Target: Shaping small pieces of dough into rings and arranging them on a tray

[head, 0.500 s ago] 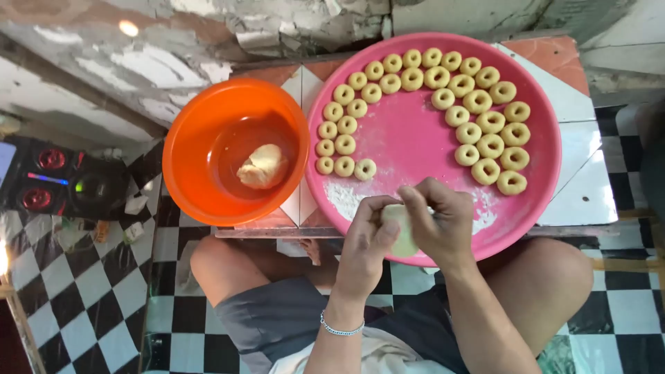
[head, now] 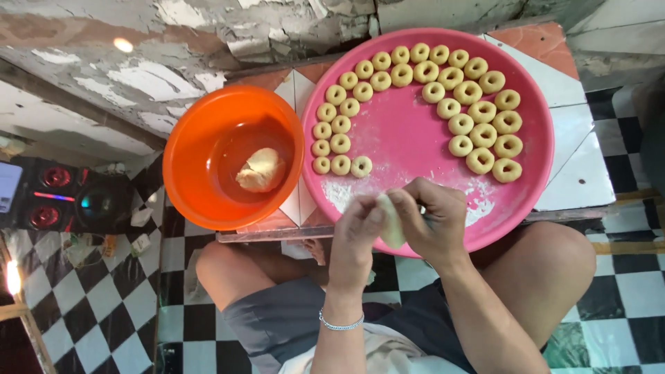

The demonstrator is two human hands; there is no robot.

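In the glossy orange bowl point(head: 232, 156) a soft lump of pale dough point(head: 260, 170) is left. A small dough piece point(head: 391, 220) is pinched between the left hand point(head: 357, 239) and the right hand point(head: 433, 221), both curled closed around it, above the pink tray's point(head: 415, 138) floured near edge. Many matte ring-shaped pieces point(head: 478, 114) are already laid in rows (the tray's middle is bare) on the tiled surface point(head: 571, 131).

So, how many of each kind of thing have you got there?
Dough rings: 35
Dough lumps: 2
Orange bowl: 1
Pink tray: 1
Total: 39
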